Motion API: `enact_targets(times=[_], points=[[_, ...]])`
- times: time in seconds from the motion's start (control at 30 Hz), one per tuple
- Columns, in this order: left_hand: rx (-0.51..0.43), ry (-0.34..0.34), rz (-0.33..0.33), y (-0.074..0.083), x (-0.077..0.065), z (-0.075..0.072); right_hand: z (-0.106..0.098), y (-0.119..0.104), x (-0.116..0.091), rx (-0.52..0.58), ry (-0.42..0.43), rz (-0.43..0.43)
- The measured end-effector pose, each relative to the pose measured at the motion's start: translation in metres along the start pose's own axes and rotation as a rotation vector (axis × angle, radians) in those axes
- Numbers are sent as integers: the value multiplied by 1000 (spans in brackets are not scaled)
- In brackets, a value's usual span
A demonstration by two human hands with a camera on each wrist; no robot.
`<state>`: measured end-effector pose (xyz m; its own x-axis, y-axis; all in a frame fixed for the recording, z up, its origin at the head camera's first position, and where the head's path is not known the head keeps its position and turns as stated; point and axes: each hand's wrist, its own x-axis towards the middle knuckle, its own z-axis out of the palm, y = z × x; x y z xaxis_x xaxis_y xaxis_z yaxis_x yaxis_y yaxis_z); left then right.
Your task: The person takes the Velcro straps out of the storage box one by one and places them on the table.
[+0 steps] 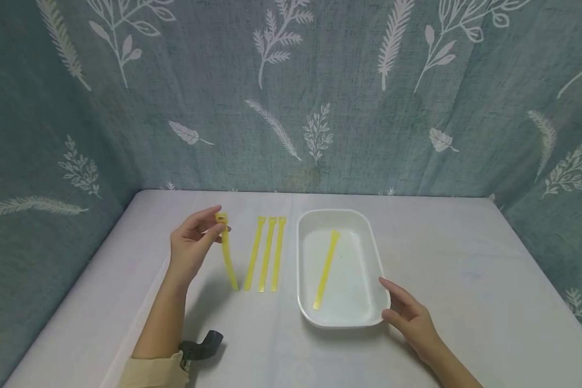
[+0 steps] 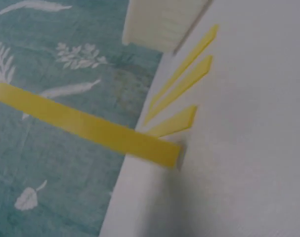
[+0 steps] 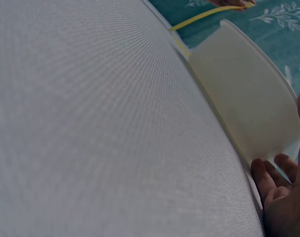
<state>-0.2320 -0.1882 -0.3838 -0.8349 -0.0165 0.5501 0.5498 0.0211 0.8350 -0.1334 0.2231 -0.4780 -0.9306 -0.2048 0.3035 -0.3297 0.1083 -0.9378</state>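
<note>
A yellow cable tie [image 1: 227,256] with a slotted head hangs from my left hand [image 1: 191,242], pinched near that head between thumb and fingers. Its tail reaches down close to the table; in the left wrist view the held tie [image 2: 85,123] runs across the picture. To its right, three matching cable ties [image 1: 267,256] lie side by side on the white cloth. One more tie [image 1: 327,269] rests slantwise inside a white tray [image 1: 299,269]. At the tray's near right corner, my right hand [image 1: 414,323] holds the rim and side; in the right wrist view its fingers [image 3: 263,175] touch the tray's outer wall.
A white cloth [image 1: 465,258] covers the table. Green leaf-patterned fabric [image 1: 223,108] stands behind it and along both sides. A dark curved piece [image 1: 203,345] is attached at my left wrist, beside the sleeve [image 1: 152,372].
</note>
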Motion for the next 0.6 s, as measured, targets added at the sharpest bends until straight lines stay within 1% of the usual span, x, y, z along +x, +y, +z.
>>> enact_targets(times=[0.1, 0.17, 0.27, 0.37, 0.43, 0.6], points=[[18, -20, -15, -2, -1, 4, 0, 0, 0, -20, 11, 6], [40, -20, -24, -2, -1, 5, 0, 0, 0, -36, 22, 8], [75, -4, -40, -4, 0, 4, 0, 0, 0, -37, 25, 10], [96, 20, -43, -7, 3, 2, 0, 1, 0, -18, 12, 14], [78, 31, -33, -10, 4, 1, 0, 2, 0, -6, 5, 19], [-19, 58, -30, -25, 8, 3, 0, 1, 0, -8, 14, 39]])
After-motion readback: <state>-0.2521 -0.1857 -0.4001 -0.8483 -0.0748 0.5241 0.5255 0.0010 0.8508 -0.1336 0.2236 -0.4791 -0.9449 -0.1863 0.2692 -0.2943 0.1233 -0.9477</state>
